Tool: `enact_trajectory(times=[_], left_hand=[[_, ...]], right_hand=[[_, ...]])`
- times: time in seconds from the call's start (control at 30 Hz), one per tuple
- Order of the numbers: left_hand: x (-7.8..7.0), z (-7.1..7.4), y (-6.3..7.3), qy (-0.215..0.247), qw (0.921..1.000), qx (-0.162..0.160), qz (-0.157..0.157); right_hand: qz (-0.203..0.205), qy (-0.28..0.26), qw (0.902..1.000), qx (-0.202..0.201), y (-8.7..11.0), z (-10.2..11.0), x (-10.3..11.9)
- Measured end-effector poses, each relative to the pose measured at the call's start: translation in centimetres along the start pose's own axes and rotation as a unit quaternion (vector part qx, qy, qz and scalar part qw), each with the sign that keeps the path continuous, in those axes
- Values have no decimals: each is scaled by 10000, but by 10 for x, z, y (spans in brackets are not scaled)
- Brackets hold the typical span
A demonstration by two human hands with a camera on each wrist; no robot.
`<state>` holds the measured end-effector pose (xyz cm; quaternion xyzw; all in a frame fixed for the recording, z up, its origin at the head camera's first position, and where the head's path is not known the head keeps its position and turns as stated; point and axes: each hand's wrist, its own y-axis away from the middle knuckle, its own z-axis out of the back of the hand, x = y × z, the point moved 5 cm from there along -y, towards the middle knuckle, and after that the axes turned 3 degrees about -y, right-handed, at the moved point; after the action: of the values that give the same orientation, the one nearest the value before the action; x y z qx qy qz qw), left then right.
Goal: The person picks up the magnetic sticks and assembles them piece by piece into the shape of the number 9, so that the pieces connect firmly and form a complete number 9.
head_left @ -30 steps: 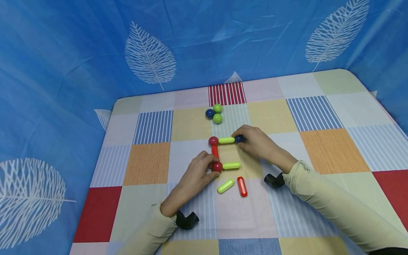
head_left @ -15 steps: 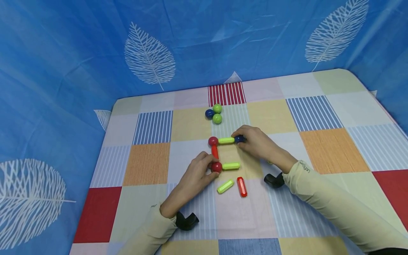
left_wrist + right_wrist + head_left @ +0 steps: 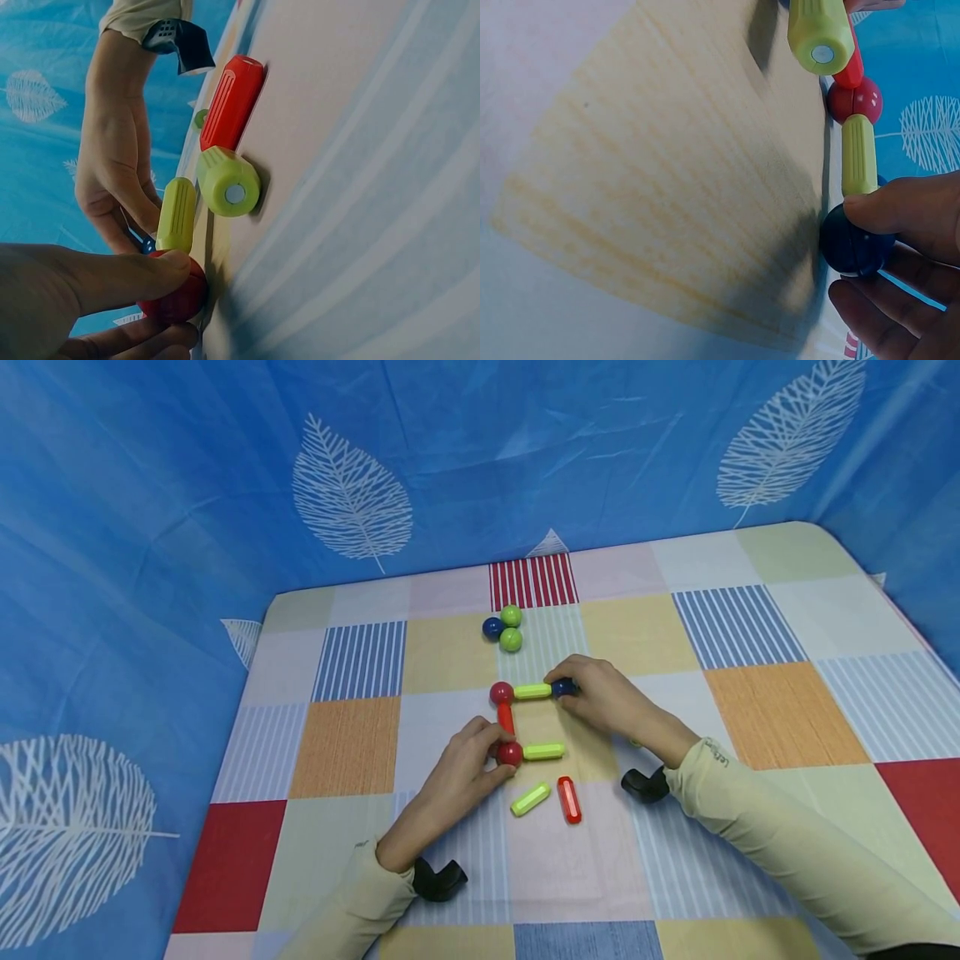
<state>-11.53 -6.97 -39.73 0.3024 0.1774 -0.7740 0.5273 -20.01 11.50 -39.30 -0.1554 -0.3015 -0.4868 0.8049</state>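
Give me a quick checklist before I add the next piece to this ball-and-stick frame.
1. Left hand holding near red ball: ok.
2. Right hand holding end blue ball: ok.
3. Connecting red stick meeting far red ball: ok.
4. Balls on both ends of near green stick: not ok, one end is bare.
5. Loose red stick clear of both hands: ok.
6. Connections firmly seated: cannot tell.
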Motion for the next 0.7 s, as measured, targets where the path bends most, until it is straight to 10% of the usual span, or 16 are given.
enact_trajectory(times=[0.7], left_hand=[[-1,20,-12,105,9996,-48,-245]], right_hand=[[45,-105,9999,21,0,0,-1]])
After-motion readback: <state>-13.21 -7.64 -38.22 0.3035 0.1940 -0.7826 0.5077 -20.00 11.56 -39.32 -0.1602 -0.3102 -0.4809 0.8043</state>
